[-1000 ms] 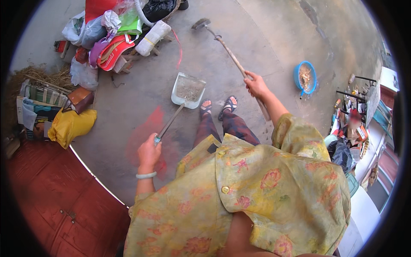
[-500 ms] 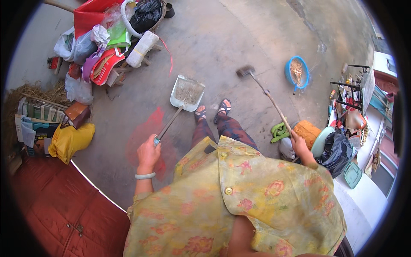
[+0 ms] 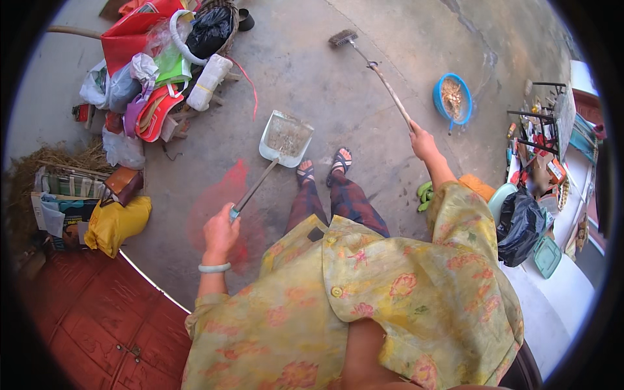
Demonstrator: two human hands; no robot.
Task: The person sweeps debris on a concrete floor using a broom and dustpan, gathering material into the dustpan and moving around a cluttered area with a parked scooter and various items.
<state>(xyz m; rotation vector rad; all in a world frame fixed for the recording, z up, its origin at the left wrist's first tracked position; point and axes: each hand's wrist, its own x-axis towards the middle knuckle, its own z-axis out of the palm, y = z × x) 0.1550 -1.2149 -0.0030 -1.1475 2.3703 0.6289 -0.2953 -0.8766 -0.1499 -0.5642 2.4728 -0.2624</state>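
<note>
Brush (image 3: 383, 80) and dustpan (image 3: 286, 138), one each, held in your two hands.
Your right hand (image 3: 424, 144) has its fingers clamped on the brush handle, whose near end is hidden; your left hand's (image 3: 221, 235) fingers are clamped on the dustpan handle. The pan lies ahead of your feet, floor contact unclear. Green vegetables (image 3: 425, 194) are partly hidden by your right sleeve (image 3: 465, 224), uncountable; the red door (image 3: 104, 312) is cut off. Counted: one bracelet (image 3: 214, 267), two sandals (image 3: 305, 173), one blue basin (image 3: 466, 105), its contents indistinct.
</note>
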